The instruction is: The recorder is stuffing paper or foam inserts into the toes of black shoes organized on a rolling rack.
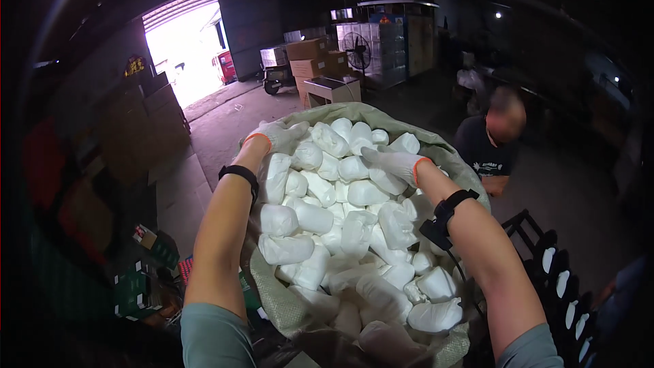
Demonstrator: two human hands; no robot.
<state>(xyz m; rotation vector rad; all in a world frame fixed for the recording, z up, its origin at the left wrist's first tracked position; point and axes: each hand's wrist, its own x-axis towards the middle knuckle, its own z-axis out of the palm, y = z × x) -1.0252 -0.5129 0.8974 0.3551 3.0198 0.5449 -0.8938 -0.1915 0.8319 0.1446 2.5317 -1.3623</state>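
A large pale green woven sack (470, 170) stands in front of me, its mouth wide. Heaped inside are many white, rounded bundles (368, 193), which look wrapped in thin plastic; their contents cannot be made out. My left hand (281, 135), in a white glove with an orange cuff, lies on the bundles by the far left rim, fingers stretched out. Gloved the same way, my right hand (394, 163) rests on bundles at the far right of the heap, fingers extended to the left. Neither hand visibly grips a bundle. Black straps circle both forearms.
Beyond the sack's right side is another person (484, 143) in a dark shirt. Cardboard boxes (306, 61), a small table (332, 90) and a fan (356, 51) stand farther back. A black rack (545, 259) is at right, green boxes (135, 293) at lower left.
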